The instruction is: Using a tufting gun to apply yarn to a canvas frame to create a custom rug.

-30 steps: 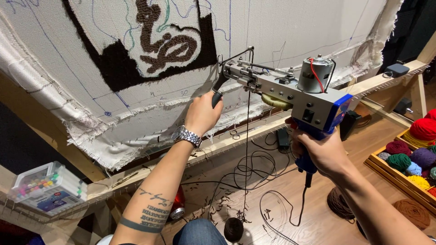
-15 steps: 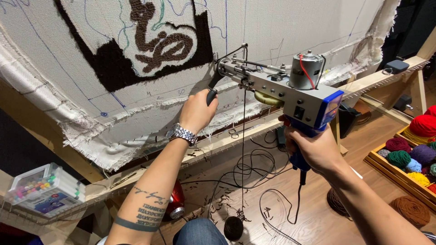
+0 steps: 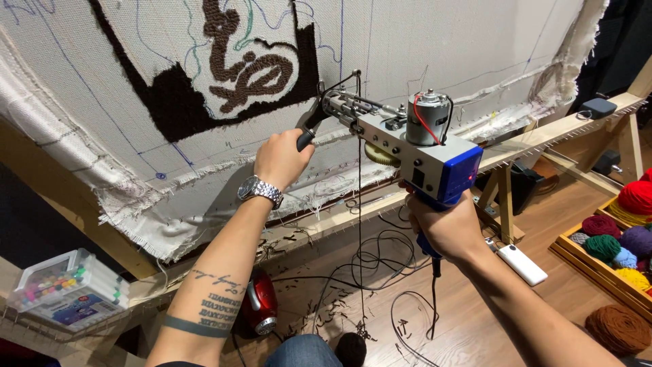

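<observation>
The left hand (image 3: 282, 160) is wrapping closed around the black front handle (image 3: 307, 133) of a tufting gun (image 3: 407, 146), and the right hand (image 3: 445, 228) is clenching the blue rear grip under the gun's body, fingers curled tight; I cannot tell whether a finger is pressing a trigger. Both hands are holding the gun up in front of the stretched backing cloth (image 3: 421, 47), its needle end pointing at the cloth just right of the dark tufted patch (image 3: 224, 81) (whether the tip is touching the cloth or sitting just off it is not clear). A dark yarn strand (image 3: 359, 224) is hanging straight down from the nose toward a dark yarn ball (image 3: 351, 348) by the person's knee.

Judging by this, the step in hand is lining the gun up beside the filled area. The next move calls for pressing the nose squarely against the cloth and guiding it steadily along the drawn blue lines.

Further out, a wooden frame (image 3: 536, 139) is carrying the cloth, cables are lying looped on the floor, a red appliance (image 3: 260, 309) is sitting below, a marker box (image 3: 58, 292) is resting at the left, and a tray of coloured yarn balls (image 3: 614, 248) is standing at the right.
</observation>
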